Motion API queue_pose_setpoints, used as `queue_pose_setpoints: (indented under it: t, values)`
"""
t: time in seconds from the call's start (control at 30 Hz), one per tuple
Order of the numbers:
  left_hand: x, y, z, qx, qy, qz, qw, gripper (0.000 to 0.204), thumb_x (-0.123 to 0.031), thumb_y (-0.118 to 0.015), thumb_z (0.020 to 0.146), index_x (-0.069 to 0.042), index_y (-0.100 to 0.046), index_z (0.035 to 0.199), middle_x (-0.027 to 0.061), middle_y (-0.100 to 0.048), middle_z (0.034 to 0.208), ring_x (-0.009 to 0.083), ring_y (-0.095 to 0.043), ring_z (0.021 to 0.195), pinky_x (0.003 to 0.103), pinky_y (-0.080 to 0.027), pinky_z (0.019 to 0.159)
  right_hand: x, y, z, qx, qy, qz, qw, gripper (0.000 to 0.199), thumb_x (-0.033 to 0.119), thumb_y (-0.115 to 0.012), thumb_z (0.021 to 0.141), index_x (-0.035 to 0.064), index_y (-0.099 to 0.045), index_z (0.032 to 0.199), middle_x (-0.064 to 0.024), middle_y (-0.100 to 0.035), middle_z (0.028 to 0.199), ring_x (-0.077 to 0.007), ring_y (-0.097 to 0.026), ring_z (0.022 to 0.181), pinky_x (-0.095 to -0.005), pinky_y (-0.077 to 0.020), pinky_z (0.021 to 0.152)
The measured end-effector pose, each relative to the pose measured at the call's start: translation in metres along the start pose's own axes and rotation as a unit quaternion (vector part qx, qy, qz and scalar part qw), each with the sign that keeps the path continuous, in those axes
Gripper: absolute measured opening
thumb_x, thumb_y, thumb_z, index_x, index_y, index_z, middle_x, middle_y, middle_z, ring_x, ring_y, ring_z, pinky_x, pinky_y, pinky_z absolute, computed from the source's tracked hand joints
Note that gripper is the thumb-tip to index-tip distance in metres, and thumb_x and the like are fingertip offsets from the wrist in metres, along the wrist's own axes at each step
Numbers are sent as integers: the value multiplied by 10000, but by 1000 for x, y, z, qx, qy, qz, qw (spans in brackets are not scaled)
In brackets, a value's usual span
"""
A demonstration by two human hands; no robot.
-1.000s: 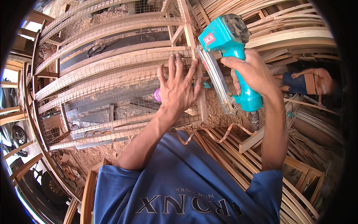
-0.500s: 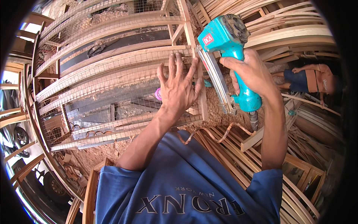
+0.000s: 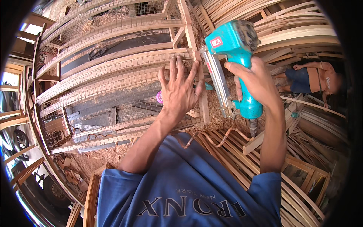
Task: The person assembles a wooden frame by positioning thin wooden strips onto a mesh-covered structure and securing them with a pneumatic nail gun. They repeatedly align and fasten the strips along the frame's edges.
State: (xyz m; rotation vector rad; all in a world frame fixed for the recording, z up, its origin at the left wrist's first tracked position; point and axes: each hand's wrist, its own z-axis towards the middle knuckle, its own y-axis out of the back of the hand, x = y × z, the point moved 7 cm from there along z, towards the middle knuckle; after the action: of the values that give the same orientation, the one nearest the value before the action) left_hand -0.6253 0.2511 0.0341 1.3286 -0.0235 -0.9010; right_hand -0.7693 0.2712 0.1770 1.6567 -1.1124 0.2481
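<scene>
My right hand point(image 3: 255, 79) is wrapped round the handle of a teal pneumatic staple gun point(image 3: 236, 41). The gun's silver magazine point(image 3: 219, 87) slants down on its left side, and its nose is close to the right end of a wooden frame point(image 3: 192, 38). A coiled orange air hose point(image 3: 223, 140) runs from the fitting under the handle. My left hand point(image 3: 177, 89) lies with fingers spread on the wire mesh point(image 3: 136, 72) over the frame, its fingertips near a wooden rail by the right corner. Whether the nose touches the wood I cannot tell.
Long thin wooden strips point(image 3: 298, 22) are stacked at the far right, with more wood strips point(image 3: 261, 174) at the near right. Another person point(image 3: 312, 79) is at the right. Sawdust and wood scraps point(image 3: 72, 176) lie at the left. A motorcycle wheel point(image 3: 20, 140) shows at the far left.
The staple gun in my right hand has shifted slightly right and down, its air fitting swinging a little left. My left hand stays nearly in place on the mesh. The other person has moved slightly.
</scene>
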Motion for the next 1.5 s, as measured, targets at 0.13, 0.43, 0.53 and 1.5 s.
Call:
queue_pose_setpoints:
  t: [0.13,0.43,0.53,1.5]
  values:
    - [0,0,0,14,-10,16,1000,660,-506,-489,982,-186,-439,1557,290,-370,1570,410,-297,1505,647,-152,1182,-11,10,-32,-39,-19,57,997,271,270,-695,957,29,-637,846,-37,-571,579,-138,-546,420,-310,-444,427]
    - [6,8,-1,43,1,-61,997,1029,-591,-689,851,24,-298,1577,259,-357,1595,369,-259,1534,601,-134,1215,-15,-5,-45,48,2,-30,998,239,255,-684,969,23,-656,918,-50,-572,542,-151,-578,423,-324,-458,415]
    - [8,9,-1,32,2,-66,997,1103,-671,-675,832,58,-292,1564,259,-369,1592,361,-265,1533,576,-124,1217,-13,-11,-41,53,-10,-17,998,246,261,-681,971,17,-655,941,-54,-566,533,-156,-574,418,-328,-459,411]
    - [-5,25,-30,66,-43,-54,995,1034,-679,-701,825,-4,-385,1542,233,-391,1585,367,-256,1542,607,-54,1232,-25,-6,-92,8,-23,9,1000,206,224,-667,983,31,-648,915,-33,-551,521,-126,-550,420,-304,-429,445]
